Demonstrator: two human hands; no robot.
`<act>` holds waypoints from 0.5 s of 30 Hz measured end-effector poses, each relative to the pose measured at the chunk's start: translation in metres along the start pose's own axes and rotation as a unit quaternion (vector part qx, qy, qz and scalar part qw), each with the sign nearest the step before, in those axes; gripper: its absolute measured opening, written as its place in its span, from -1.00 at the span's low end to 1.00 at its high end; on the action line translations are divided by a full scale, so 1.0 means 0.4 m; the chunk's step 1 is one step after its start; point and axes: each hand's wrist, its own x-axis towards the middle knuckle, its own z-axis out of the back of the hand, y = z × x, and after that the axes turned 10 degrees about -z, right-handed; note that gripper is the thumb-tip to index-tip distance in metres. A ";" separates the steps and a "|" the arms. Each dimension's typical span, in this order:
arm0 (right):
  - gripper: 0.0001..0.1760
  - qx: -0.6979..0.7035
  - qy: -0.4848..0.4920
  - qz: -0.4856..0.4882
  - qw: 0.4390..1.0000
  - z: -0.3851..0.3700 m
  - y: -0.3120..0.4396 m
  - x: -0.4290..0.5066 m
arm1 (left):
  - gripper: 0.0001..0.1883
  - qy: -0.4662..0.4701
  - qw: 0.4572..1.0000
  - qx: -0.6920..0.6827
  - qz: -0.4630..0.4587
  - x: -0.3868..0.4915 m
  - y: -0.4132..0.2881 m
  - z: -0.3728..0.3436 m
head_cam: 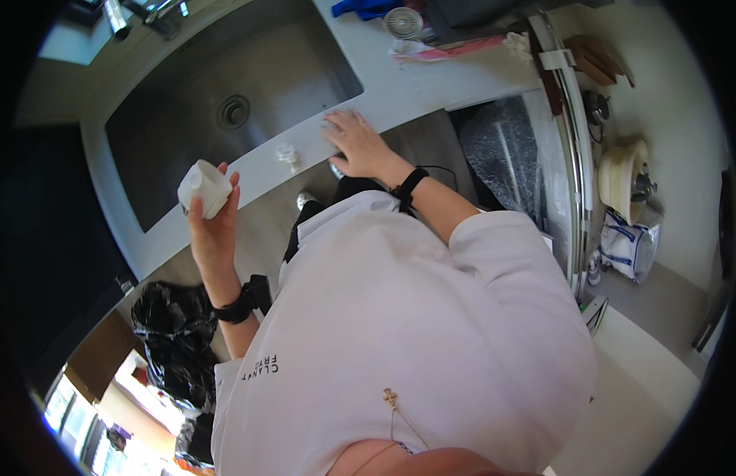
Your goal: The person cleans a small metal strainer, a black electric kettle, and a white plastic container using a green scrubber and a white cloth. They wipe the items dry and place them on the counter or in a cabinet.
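My left hand [216, 229] grips a small white container [210, 193], tilted on its side above the front rim of the sink [183, 143]. A round nub shows on the container's near face; its contents are not visible. My right hand [359, 143] lies palm down on the white counter edge [255, 166], fingers a little apart. Something pale shows around its fingertips, too indistinct to name. Between the two hands a crumpled white clump [287, 156] sits on the same edge.
A drain [233, 112] is set in the basin, with a faucet [115, 18] behind. A strainer [403, 22] and a red-and-white cloth [445, 50] lie on the right counter. Black plastic bags [174, 327] stand on the floor at my left. Bubble wrap [502, 149] is at right.
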 end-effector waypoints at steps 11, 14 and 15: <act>-0.69 -0.031 -0.284 -0.262 0.922 0.328 -0.377 -0.111 | -0.34 0.025 0.992 0.119 -0.039 0.056 0.062 -0.058; -0.70 -0.125 -0.290 -0.389 0.866 0.466 -0.699 -0.134 | -0.32 0.023 0.996 0.087 -0.027 0.056 0.076 -0.086; -0.68 -0.123 -0.297 -0.367 0.873 0.500 -0.799 -0.135 | -0.31 -0.024 0.995 0.093 -0.018 0.048 0.071 -0.091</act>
